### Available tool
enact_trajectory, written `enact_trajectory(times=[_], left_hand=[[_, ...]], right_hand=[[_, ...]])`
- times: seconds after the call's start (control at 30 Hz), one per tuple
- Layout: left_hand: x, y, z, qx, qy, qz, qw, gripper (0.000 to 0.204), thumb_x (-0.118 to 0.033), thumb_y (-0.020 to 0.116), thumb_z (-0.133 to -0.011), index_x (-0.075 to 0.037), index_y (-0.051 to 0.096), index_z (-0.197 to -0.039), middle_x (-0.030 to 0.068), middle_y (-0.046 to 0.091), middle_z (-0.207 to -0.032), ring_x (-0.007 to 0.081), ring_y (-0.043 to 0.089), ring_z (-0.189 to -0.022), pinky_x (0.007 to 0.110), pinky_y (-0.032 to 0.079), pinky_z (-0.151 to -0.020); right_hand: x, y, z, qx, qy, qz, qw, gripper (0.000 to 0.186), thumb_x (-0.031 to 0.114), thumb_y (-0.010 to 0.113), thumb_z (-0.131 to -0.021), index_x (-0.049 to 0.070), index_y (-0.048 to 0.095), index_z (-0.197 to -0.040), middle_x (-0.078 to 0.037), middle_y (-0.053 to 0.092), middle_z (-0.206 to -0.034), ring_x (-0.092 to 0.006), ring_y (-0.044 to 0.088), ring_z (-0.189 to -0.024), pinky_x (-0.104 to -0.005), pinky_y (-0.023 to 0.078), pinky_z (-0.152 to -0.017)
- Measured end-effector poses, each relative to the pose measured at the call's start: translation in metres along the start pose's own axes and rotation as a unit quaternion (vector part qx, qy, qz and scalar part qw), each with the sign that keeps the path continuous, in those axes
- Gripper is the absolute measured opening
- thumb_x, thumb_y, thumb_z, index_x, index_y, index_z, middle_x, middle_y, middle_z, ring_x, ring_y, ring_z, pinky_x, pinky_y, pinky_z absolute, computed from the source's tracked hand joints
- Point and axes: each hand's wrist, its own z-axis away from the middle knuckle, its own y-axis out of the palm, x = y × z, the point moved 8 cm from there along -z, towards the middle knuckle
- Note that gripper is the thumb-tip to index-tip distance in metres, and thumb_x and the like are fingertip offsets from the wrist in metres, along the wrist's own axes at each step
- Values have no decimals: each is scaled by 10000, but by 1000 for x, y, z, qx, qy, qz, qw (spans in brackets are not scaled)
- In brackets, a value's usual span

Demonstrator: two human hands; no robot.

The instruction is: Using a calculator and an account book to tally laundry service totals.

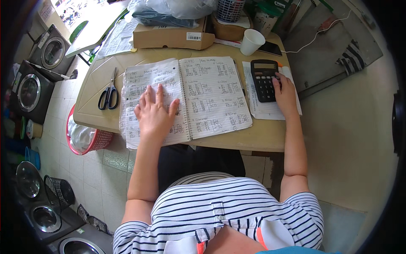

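Observation:
A spiral notebook [218, 101] with handwritten columns lies spread on the tan table in front of me. My left hand [155, 112] rests flat on its left page, fingers stretched out and apart, holding nothing. To the right of the notebook, a black desk calculator [264, 86] sits on some loose papers [270, 111]. My right hand [285, 93] is at the calculator's right edge, with its thumb and a finger over the keys. No object is gripped in it, and its other fingers are partly hidden. Black-handled scissors [109, 92] lie left of the notebook.
Behind the notebook stand a cardboard box [169, 37], a white paper cup [252, 42] and a dark phone [270, 48] with a white cable. A red laundry basket [80, 148] holds white cloth on the floor at left. Several front-loading machines [29, 93] line the left side.

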Motion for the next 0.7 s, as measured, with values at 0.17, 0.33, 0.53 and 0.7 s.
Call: enact_trajectory(times=[0.17, 0.33, 0.53, 0.7], left_hand=[[9, -5, -4, -29, 16, -1, 999, 802, -696, 484, -965, -156, 424, -1554, 154, 346, -1619, 346, 259, -1515, 505, 171, -1220], [11, 0, -3, -103, 26, -26, 994, 797, -703, 491, -957, -179, 421, -1554, 166, 329, -1625, 363, 223, -1538, 510, 134, -1242], [16, 1, -4, -96, 19, -26, 995, 783, -706, 460, -972, -190, 421, -1559, 186, 329, -1628, 380, 238, -1537, 521, 122, -1251], [13, 1, -3, -112, 28, -34, 993, 730, -654, 480, -989, -200, 422, -1558, 176, 357, -1608, 367, 271, -1520, 530, 156, -1234]], right_hand=[[-17, 8, -1, 18, 30, 5, 999, 437, 395, 533, -1059, 54, 643, -1309, -231, 646, -1218, -398, 607, -1128, -464, 481, -992], [-12, 2, -1, -2, 42, -33, 999, 378, 344, 581, -1040, 54, 653, -1272, -233, 620, -1273, -417, 595, -1150, -475, 469, -1013], [8, -1, 3, -82, -45, -29, 995, 163, 187, 677, -973, 56, 736, -1050, -204, 554, -1397, -413, 547, -1224, -468, 466, -1017], [40, -8, 9, -91, -124, -63, 986, 130, 172, 681, -959, 98, 785, -984, -172, 549, -1430, -387, 486, -1312, -468, 392, -1101]])
